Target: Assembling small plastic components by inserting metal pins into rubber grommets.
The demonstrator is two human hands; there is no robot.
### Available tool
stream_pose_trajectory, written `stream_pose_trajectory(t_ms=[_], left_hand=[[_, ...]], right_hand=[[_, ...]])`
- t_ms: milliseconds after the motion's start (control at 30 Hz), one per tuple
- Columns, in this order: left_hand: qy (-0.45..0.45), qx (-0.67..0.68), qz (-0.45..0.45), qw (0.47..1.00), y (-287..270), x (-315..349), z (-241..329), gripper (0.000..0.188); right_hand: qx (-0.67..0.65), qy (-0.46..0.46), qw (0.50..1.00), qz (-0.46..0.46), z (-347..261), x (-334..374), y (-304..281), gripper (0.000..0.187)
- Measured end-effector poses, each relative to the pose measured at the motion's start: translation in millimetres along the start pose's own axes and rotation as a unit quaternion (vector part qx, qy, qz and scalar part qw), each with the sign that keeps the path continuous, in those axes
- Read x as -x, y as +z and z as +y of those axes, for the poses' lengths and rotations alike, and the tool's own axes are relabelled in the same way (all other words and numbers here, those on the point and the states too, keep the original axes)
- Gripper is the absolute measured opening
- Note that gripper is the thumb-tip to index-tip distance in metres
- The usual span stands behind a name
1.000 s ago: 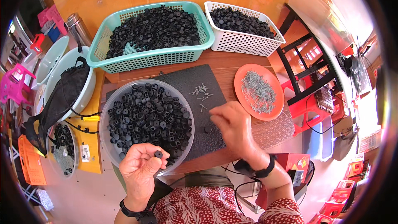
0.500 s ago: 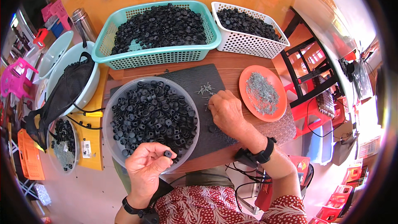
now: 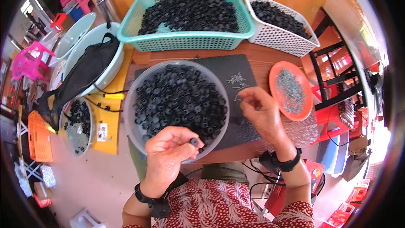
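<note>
My left hand (image 3: 163, 154) pinches a small round black plastic part (image 3: 194, 142) with a hole in its face. It is held over the near rim of a clear round tub (image 3: 130, 120) heaped with similar black parts (image 3: 177, 97). To the right, my right hand (image 3: 262, 112) is closed, thumb and forefinger together, above a dark mat (image 3: 238, 128). Beside its fingertips lies a small scatter of thin silvery screws or pins (image 3: 236, 78). Whether one is between the fingers is too small to tell. An orange plate (image 3: 307, 95) of the same metal pieces stands right of this hand.
At the back stand a teal basket (image 3: 185, 44) and a white basket (image 3: 280, 44), both full of black parts. Left are a pale basin (image 3: 116, 65) with a black mesh bag (image 3: 86, 69), a steel flask (image 3: 106, 5) and a smaller tub (image 3: 90, 139). Cables hang near my right forearm.
The view has shifted, so the table things appear farther right. My right hand has turned and drawn back slightly from the loose metal pieces. My left hand still pinches the black part.
</note>
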State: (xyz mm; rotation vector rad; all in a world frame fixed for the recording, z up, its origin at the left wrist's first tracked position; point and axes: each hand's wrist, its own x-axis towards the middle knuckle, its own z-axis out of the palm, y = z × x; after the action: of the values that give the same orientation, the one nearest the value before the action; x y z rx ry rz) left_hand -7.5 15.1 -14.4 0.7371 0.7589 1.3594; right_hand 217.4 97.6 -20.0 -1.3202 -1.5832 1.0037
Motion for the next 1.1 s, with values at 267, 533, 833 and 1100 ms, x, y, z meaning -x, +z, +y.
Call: stream_pose_trajectory(t_ms=[267,533,833,1100], left_hand=[[-0.015,0.028,-0.019,0.999,-2.1,0.2,-2.9,0.025],[-0.018,0.027,0.004,0.999,5.0,5.0,-1.3,0.023],[-0.033,-0.015,0.016,0.999,4.1,8.9,2.5,0.022],[-0.019,-0.055,0.02,0.998,2.2,10.4,1.1,0.021]], right_hand=[[-0.18,0.003,0.982,-0.05,-52.2,37.9,22.2,0.016],[-0.299,-0.04,0.951,-0.073,-50.8,51.1,46.1,0.018],[-0.204,-0.1,0.973,-0.042,-47.0,56.6,55.1,0.019],[-0.122,-0.183,0.975,-0.023,-48.7,54.1,55.5,0.021]])
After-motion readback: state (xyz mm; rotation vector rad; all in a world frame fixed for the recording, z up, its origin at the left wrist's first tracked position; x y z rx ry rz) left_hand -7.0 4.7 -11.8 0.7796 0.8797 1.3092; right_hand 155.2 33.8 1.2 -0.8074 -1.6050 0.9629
